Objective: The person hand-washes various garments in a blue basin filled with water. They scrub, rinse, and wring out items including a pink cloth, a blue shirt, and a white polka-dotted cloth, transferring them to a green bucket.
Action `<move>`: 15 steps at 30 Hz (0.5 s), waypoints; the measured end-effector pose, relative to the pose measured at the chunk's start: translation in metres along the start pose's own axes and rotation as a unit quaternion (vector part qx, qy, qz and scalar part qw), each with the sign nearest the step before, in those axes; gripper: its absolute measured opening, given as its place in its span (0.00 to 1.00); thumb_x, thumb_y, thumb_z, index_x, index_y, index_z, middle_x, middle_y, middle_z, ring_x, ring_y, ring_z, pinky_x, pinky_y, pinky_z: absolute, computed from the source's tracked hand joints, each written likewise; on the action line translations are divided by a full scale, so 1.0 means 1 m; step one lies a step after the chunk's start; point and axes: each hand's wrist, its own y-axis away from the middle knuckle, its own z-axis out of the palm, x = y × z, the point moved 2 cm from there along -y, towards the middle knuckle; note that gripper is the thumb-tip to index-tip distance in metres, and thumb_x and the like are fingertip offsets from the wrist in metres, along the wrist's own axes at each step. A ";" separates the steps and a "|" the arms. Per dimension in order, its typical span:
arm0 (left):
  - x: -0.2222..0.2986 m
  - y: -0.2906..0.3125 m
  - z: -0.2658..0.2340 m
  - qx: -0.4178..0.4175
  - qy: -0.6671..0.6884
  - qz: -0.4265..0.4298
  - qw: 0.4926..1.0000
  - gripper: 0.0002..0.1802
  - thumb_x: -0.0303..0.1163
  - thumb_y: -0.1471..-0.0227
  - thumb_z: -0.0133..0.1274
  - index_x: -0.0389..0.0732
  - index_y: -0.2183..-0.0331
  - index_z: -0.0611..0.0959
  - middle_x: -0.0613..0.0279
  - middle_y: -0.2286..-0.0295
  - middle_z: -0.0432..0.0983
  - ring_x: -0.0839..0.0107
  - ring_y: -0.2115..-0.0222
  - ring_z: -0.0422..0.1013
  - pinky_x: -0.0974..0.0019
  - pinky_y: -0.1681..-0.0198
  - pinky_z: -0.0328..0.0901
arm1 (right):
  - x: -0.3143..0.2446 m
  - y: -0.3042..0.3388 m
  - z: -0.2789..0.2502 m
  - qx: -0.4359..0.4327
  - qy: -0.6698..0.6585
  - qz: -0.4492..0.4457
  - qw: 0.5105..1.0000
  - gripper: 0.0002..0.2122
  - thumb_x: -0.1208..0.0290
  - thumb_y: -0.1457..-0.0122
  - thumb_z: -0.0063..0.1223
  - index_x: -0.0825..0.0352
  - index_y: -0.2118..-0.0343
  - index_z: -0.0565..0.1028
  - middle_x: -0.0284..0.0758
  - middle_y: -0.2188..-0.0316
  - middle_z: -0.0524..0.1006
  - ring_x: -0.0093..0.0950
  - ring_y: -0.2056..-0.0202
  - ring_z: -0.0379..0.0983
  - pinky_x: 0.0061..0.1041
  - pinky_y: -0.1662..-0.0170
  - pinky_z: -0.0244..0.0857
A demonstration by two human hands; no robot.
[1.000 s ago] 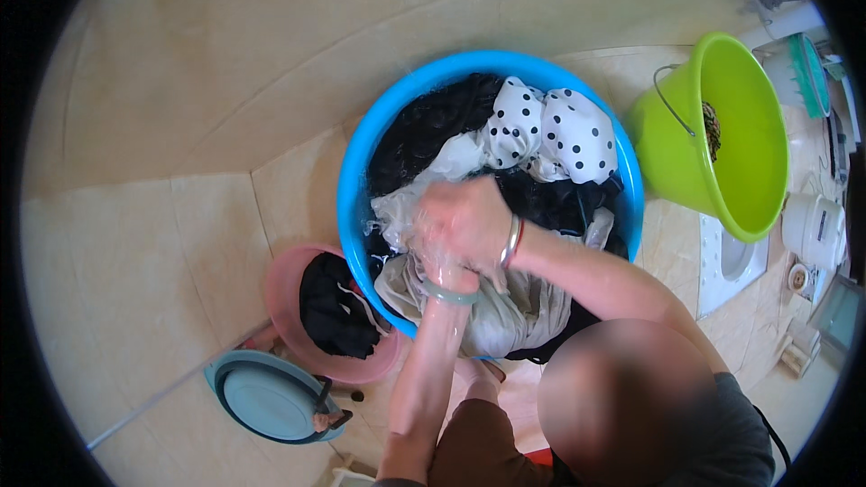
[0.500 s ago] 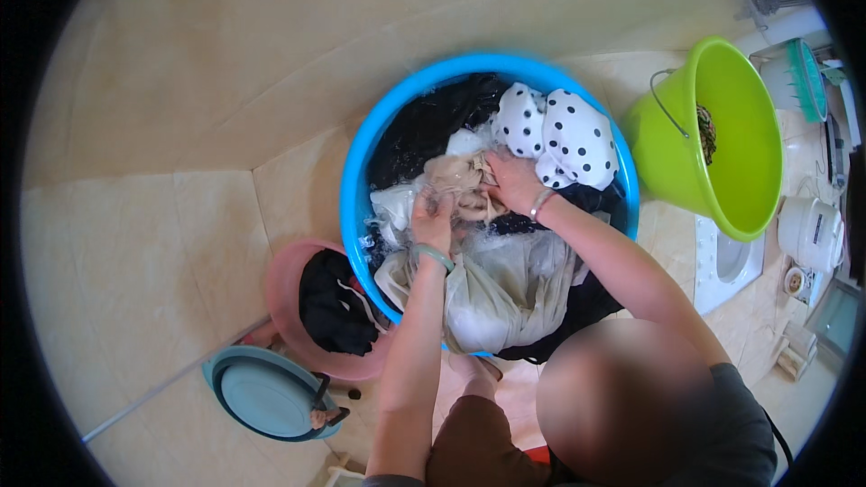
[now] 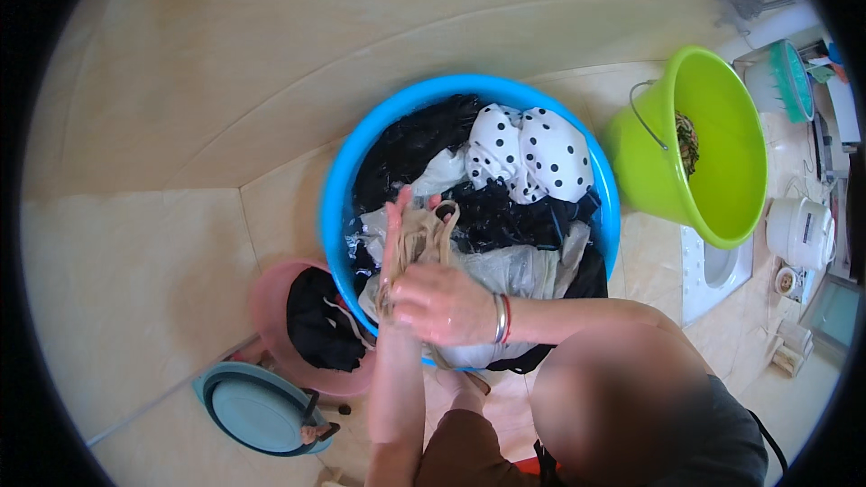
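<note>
A wet beige garment (image 3: 417, 236) with a narrow strap is bunched between my hands over a blue tub (image 3: 336, 182). My left hand (image 3: 393, 227) holds it against the palm, some fingertips sticking up past the cloth. Closed over the garment's lower end is my right hand (image 3: 446, 303), crossing in front of the left wrist. Soaking in the tub are black clothes (image 3: 406, 151), a white cloth with black dots (image 3: 552, 155) and a pale, see-through cloth (image 3: 505, 272) that hangs toward the near rim.
Right of the tub stands a lime green bucket (image 3: 649, 158) with patterned cloth inside. A pink basin (image 3: 271, 307) with dark clothing and a grey-blue folding basin (image 3: 262, 408) sit at lower left. A squat toilet (image 3: 714, 272) lies beyond the bucket; a tiled wall (image 3: 298, 27) rises behind.
Both hands have lifted the beige garment out of the water and brought it nearer to me. My right hand has moved left and down, across the left wrist. The view has shifted slightly.
</note>
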 end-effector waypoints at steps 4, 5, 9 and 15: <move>-0.010 -0.021 -0.002 -0.364 0.201 -0.151 0.897 0.26 0.62 0.44 0.40 0.53 0.60 0.78 0.60 0.65 0.75 0.62 0.69 0.70 0.60 0.68 0.68 | -0.015 -0.015 0.016 0.022 0.025 -0.061 0.998 0.10 0.66 0.60 0.60 0.61 0.82 0.69 0.30 0.75 0.66 0.27 0.72 0.68 0.26 0.71 0.64; -0.013 -0.030 -0.007 -0.341 0.192 -0.141 0.909 0.30 0.66 0.47 0.43 0.50 0.61 0.80 0.65 0.79 0.62 0.67 0.79 0.61 0.59 0.76 0.62 | -0.009 -0.019 0.012 0.024 0.033 -0.050 0.998 0.10 0.66 0.60 0.60 0.61 0.82 0.69 0.30 0.75 0.65 0.26 0.73 0.68 0.25 0.72 0.64; -0.023 -0.018 -0.024 -0.195 0.107 0.061 0.973 0.19 0.51 0.43 0.44 0.46 0.63 0.77 0.63 0.70 0.68 0.69 0.69 0.66 0.62 0.66 0.65 | 0.014 -0.033 0.010 0.076 0.074 -0.018 0.994 0.08 0.69 0.57 0.59 0.61 0.83 0.70 0.30 0.80 0.67 0.28 0.77 0.69 0.27 0.75 0.65; -0.021 0.008 0.022 0.124 -0.062 0.135 0.981 0.17 0.40 0.38 0.43 0.40 0.54 0.72 0.63 0.57 0.72 0.69 0.56 0.69 0.64 0.51 0.64 | 0.133 0.005 -0.012 0.008 0.116 0.208 0.971 0.08 0.66 0.49 0.50 0.65 0.79 0.73 0.37 0.78 0.73 0.39 0.73 0.72 0.35 0.71 0.68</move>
